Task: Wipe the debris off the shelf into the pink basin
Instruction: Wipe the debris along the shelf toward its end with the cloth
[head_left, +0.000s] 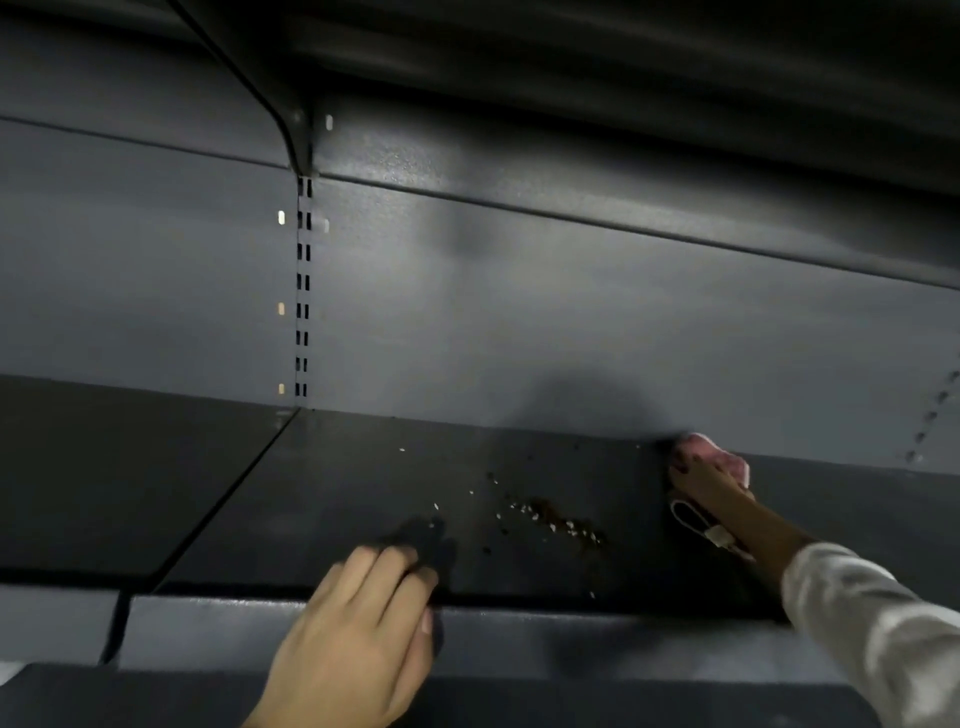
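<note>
You are reaching your right hand (706, 480) deep to the back of the shelf (337, 499), where its surface meets the rear panel (519, 322), and its fingers (685, 467) are curling over a pink cloth (719, 454) and pressing it down in that back corner; starting there makes sense, since a stroke toward you would carry everything to the front edge. The debris (556, 519) (brown crumbs mixed with pale grains) is lying in a loose streak near the middle of the shelf, to the left of the cloth and apart from it, with a few stray specks scattered further left and toward the front. Your left hand (358, 629) is resting at the front lip of the shelf, fingers together and bent over the edge with nothing in them, most likely bracing you while the other arm is stretching in. The pink basin is not showing in this view, so you cannot tell from here where it is waiting; it would need to sit below the front lip. A white sleeve (872, 623) is covering your right forearm, and a small looped cord (696, 522) is dangling at the wrist.
</note>
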